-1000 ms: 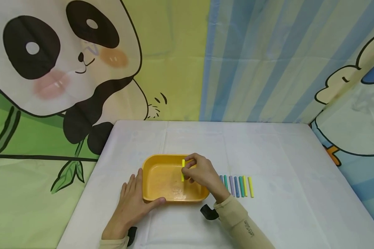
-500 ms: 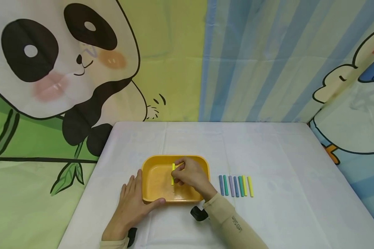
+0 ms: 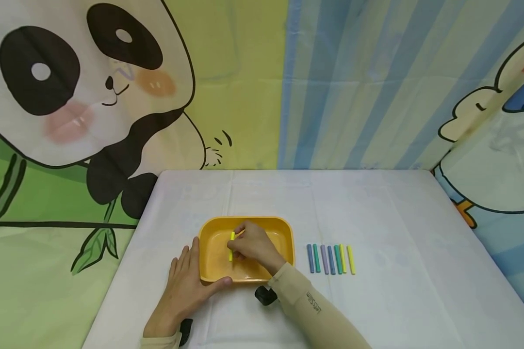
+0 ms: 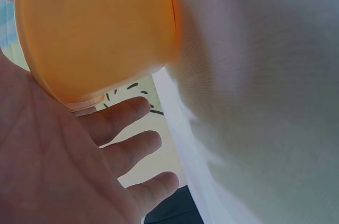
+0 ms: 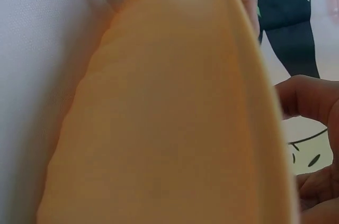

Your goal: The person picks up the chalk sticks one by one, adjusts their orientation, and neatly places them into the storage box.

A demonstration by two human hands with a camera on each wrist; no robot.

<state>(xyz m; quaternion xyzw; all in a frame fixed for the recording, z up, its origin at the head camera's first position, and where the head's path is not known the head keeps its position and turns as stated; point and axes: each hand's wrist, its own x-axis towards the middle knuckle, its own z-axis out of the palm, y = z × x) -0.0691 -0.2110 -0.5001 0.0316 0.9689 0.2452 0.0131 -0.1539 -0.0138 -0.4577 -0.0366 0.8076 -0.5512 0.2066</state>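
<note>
A yellow stick [image 3: 231, 255] is over the left half of a yellow-orange tray [image 3: 211, 264]; whether it touches the bottom I cannot tell. The right hand [image 3: 258, 245] pinches it between thumb and fingers, leaving both ends free, seemingly so it stays lengthwise between the far and near edges of the surface [image 3: 401, 218]. The left hand [image 3: 188, 281] lies against the tray's left side, probably to steady it: its fingers are straight and slightly apart, pointing toward the far edge, the thumb along the near rim. Between the tray and the surface's right edge, a row of sticks [image 3: 325, 261] stands side by side, ends roughly level, perhaps spaced for easy picking; the rightmost sits slightly apart. The right forearm [image 3: 316, 310] slants in from the near edge toward the far left corner, wrist over the tray's near right corner.
</note>
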